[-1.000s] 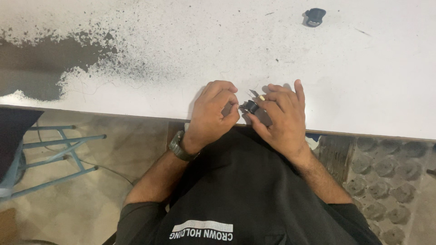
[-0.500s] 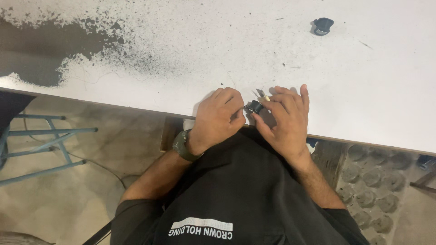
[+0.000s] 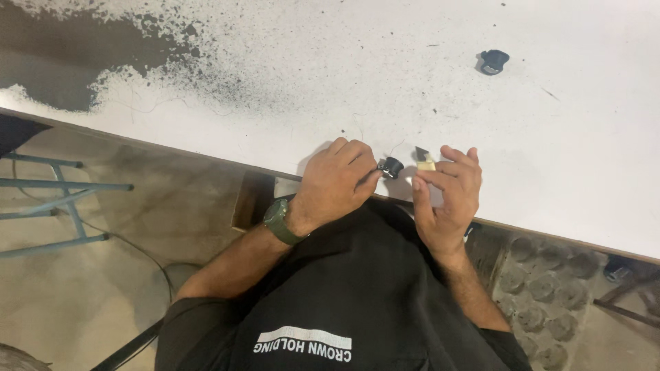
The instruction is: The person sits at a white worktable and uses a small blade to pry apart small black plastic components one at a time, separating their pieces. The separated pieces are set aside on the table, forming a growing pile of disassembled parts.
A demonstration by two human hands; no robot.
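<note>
Over at the left, the white desk (image 3: 206,130) carries a wide dark patch that breaks up into black speckles. Now to the person in the black shirt: the left hand (image 3: 340,182), a green wristwatch (image 3: 278,221) on its wrist, is curled, fingertips pinching a small round black part (image 3: 392,167) right at the near edge of the desk. Just beside it, apart by a narrow gap, the right hand (image 3: 447,196) pinches a small pale yellowish piece with a dark tip (image 3: 425,161) between thumb and forefinger, the other fingers loosely fanned above.

If those two pieces are being fitted, I'd say the trick is to keep both wrists resting on the desk edge, line the pale piece up squarely with the round part and keep both over the desk, because a dropped bit would fall to the floor.

Further right, well apart, sits a small dark cap-like object (image 3: 493,61) on the desk.

The count: two hands, one round black part, one pale piece, one dark cap-like object, one wristwatch.
</note>
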